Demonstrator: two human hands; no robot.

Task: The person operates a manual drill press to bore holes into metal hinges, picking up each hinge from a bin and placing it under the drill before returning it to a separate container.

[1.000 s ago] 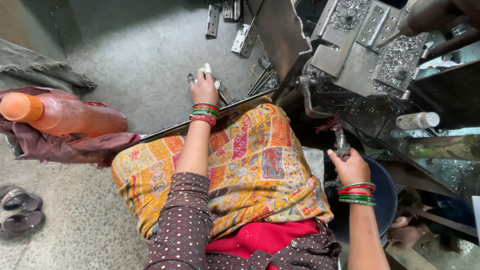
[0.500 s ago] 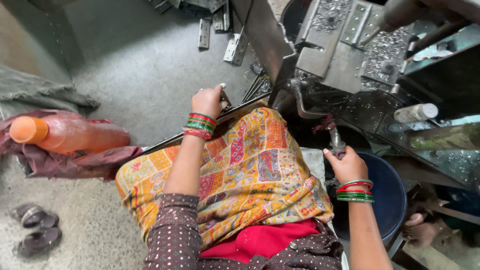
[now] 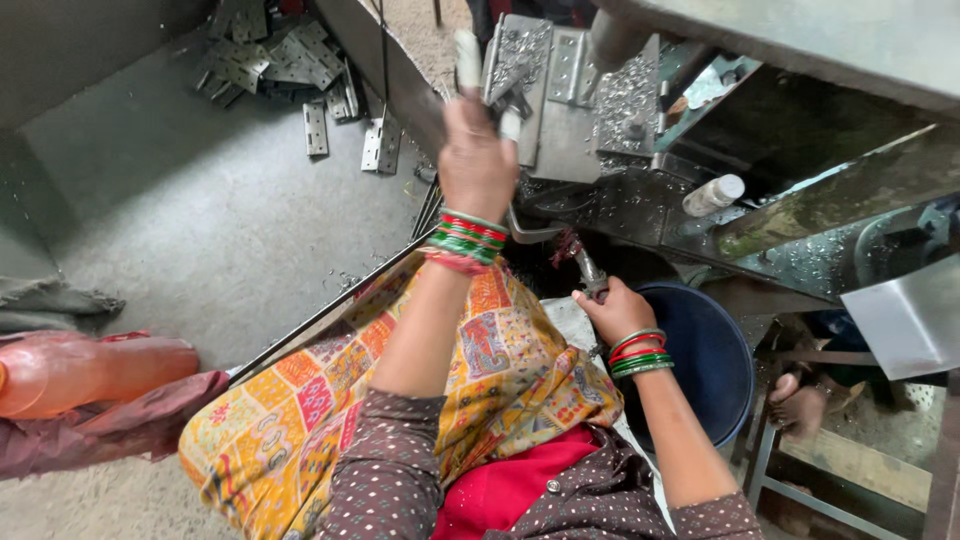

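Left hand (image 3: pixel 478 160) raised with arm outstretched, fingers closed on a pale metal piece (image 3: pixel 468 60) at the machine (image 3: pixel 560 110), right hand (image 3: pixel 612 310) low, fist gripping the lever handle (image 3: pixel 588 268).

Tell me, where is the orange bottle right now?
In the head view, the orange bottle lies on its side at the far left edge, on the grey floor, resting on a dark reddish cloth beside the person's patterned lap cloth.
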